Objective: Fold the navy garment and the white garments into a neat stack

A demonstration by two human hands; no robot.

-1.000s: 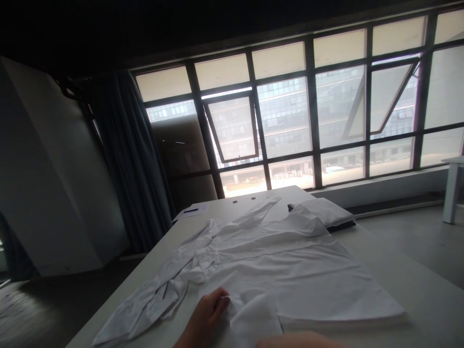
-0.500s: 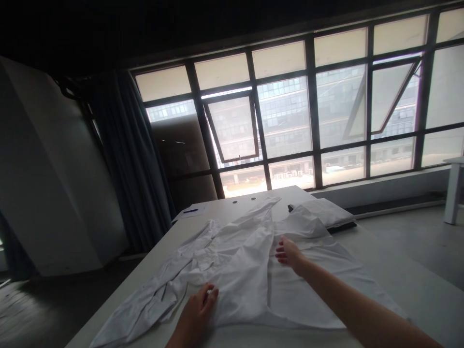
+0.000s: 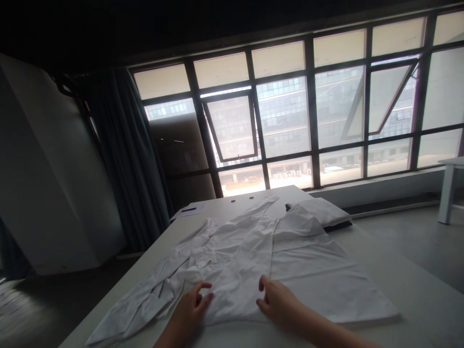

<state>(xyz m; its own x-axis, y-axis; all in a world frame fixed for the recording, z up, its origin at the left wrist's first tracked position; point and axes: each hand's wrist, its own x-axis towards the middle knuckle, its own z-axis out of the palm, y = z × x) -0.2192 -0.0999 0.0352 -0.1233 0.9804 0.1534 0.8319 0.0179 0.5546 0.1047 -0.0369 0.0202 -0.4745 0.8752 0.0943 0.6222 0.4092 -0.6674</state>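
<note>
white shirt spread flat, crumpled sleeve, left hand, right hand resting on hem

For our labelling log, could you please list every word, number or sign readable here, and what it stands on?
None can be read. The white cloth garment under the left hand and right hand shows no print.
The small white sheet at the far corner of the pale table bears a blue mark, too small to read.
</note>
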